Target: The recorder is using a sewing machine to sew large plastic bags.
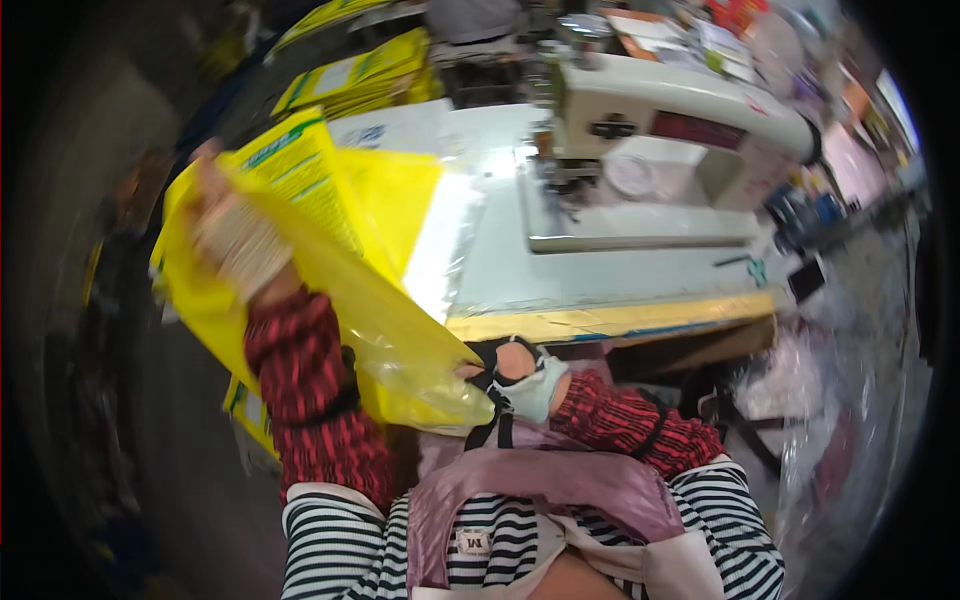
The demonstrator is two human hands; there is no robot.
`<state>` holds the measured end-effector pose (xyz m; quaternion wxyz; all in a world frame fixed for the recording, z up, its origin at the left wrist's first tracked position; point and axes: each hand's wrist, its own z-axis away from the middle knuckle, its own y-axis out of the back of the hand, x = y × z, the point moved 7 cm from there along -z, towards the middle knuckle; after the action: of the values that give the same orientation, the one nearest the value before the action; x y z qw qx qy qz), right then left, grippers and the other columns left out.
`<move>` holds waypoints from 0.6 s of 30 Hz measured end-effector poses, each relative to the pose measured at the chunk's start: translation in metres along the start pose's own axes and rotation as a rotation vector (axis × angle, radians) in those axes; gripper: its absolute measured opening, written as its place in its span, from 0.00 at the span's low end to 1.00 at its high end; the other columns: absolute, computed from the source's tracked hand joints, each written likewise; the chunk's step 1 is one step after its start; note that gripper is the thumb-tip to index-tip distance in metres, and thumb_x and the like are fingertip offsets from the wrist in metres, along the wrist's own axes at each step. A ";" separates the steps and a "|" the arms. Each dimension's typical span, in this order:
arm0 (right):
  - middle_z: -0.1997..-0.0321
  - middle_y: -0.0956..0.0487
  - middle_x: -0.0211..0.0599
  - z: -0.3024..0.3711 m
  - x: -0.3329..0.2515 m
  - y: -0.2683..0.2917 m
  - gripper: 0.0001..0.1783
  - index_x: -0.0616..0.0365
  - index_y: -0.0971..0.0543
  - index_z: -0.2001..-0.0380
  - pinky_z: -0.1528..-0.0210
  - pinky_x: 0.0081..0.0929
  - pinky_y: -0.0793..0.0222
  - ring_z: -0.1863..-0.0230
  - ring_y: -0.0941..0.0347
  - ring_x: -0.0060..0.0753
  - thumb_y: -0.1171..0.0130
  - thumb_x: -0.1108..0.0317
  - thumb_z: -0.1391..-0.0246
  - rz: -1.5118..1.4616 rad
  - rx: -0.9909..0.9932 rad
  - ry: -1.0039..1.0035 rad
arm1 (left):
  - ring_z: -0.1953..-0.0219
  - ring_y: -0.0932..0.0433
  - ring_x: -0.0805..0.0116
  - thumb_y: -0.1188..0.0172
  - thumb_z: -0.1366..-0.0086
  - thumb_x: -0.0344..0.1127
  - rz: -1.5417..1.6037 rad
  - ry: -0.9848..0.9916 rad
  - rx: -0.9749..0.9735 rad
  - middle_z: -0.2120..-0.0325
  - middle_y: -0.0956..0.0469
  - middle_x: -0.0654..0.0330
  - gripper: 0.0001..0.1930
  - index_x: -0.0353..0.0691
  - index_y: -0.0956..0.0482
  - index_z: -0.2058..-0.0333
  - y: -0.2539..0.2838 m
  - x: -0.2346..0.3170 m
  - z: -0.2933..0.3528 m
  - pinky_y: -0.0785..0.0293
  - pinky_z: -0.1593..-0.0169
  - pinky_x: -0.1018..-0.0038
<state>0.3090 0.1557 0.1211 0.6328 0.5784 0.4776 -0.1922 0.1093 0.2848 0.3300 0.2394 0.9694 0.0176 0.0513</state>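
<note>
A large yellow plastic bag (390,335) with printed panels slants from the far left down toward my lap. My left hand (240,235), in a pale knit glove, lies against its far left part. Its fingers are smeared by motion, so their grip is unclear. Near my waist my right hand (520,378), in a light glove with black bands, is closed on the bag's near right corner. Black straps (490,435) hang below that hand. More flat yellow bags (390,200) lie beneath, on the left part of the table.
A white sewing machine (690,120) stands on the pale worktable (490,240), whose front edge is taped yellow (620,318). Small teal scissors (755,270) lie right of it. A stack of yellow bags (360,75) sits at the back left. Clear plastic (830,400) hangs at the right.
</note>
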 end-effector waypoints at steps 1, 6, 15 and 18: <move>0.67 0.23 0.49 0.013 0.022 -0.006 0.19 0.60 0.24 0.56 0.61 0.39 0.31 0.62 0.27 0.50 0.47 0.57 0.45 -0.237 -0.053 -0.171 | 0.70 0.25 0.64 0.49 0.33 0.38 0.250 -0.154 0.035 0.73 0.25 0.58 0.14 0.42 0.26 0.51 -0.040 0.043 -0.005 0.28 0.68 0.72; 0.65 0.22 0.49 0.106 0.093 -0.010 0.25 0.59 0.37 0.42 0.63 0.38 0.29 0.66 0.25 0.49 0.54 0.60 0.41 0.312 -0.314 -0.379 | 0.66 0.27 0.62 0.54 0.31 0.49 0.793 -0.325 -0.729 0.69 0.23 0.52 0.20 0.36 0.23 0.65 -0.227 0.215 0.126 0.30 0.57 0.69; 0.73 0.23 0.45 0.178 0.082 0.062 0.22 0.49 0.30 0.47 0.70 0.41 0.31 0.72 0.26 0.49 0.53 0.60 0.47 0.301 0.169 -0.566 | 0.47 0.29 0.48 0.56 0.33 0.47 0.441 -0.033 -1.223 0.52 0.27 0.45 0.20 0.41 0.26 0.52 -0.219 0.257 0.261 0.39 0.41 0.59; 0.77 0.24 0.45 0.174 0.094 0.066 0.14 0.52 0.26 0.64 0.72 0.41 0.32 0.75 0.26 0.48 0.50 0.57 0.50 0.290 0.136 -0.602 | 0.46 0.30 0.48 0.56 0.33 0.48 0.495 0.090 -1.164 0.52 0.26 0.44 0.20 0.41 0.25 0.53 -0.231 0.256 0.248 0.39 0.41 0.60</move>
<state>0.4723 0.0426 0.0574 0.7260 0.5986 0.1680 -0.2939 0.3883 0.3892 0.0271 0.7074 0.6528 -0.2277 0.1472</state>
